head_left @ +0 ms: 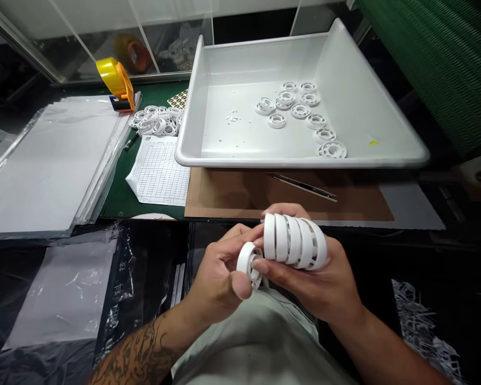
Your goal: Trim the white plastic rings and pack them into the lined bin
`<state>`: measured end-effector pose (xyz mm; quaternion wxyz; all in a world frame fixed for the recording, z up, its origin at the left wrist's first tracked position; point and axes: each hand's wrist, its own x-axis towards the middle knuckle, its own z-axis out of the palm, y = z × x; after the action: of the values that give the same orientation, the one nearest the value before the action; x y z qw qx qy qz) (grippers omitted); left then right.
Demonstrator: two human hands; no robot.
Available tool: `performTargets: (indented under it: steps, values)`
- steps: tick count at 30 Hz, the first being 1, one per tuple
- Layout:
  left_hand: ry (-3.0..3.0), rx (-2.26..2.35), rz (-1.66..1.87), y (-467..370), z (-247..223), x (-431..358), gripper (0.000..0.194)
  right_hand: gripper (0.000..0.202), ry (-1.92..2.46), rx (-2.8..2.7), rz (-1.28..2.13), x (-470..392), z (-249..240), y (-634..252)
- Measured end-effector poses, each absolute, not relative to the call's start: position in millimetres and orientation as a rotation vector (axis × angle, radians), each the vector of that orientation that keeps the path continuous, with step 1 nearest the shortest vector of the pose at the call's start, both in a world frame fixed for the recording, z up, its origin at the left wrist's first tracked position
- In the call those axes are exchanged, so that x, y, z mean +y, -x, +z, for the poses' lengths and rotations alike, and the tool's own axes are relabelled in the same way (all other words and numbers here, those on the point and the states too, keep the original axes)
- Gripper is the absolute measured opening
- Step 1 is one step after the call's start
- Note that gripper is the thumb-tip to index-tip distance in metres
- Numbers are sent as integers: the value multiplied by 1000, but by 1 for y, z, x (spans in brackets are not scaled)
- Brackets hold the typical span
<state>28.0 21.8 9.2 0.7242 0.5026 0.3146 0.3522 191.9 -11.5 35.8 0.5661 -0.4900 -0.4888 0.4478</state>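
Observation:
Several white plastic rings (pixel 291 240) stand side by side in a row in my right hand (pixel 324 280), whose fingers wrap round them. My left hand (pixel 222 272) holds a single white ring (pixel 246 259) between thumb and fingers, just left of the row and a little lower. My right thumb tip touches this single ring. Beyond the hands, a white tray (pixel 256 162) holds several loose white rings (pixel 300 110) at its right and small white bits (pixel 233 118) near its middle.
Brown cardboard (pixel 232 192) with metal tweezers (pixel 304 187) lies before the tray. To the left are a printed sheet (pixel 160 171), a pile of white rings (pixel 158 120), a tape dispenser (pixel 118 85) and stacked plastic-covered sheets (pixel 52 160). White scraps (pixel 420 326) lie lower right.

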Motion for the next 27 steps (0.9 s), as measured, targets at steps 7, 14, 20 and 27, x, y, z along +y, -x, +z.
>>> performTargets:
  steps: [7,14,20,27]
  values:
    - [-1094,676,772,-28,7,20,94,34,1198,-1087,1102,-11,31,-190]
    - [-963,677,825,-27,2,19,97,48,1146,-1305,912,-18,26,-198]
    - [-859,701,850,-33,8,19,83,59,1120,-1797,724,-14,20,-210]
    - [-1422,790,793,-4,4,25,105,33,992,-2263,466,5,12,-222]
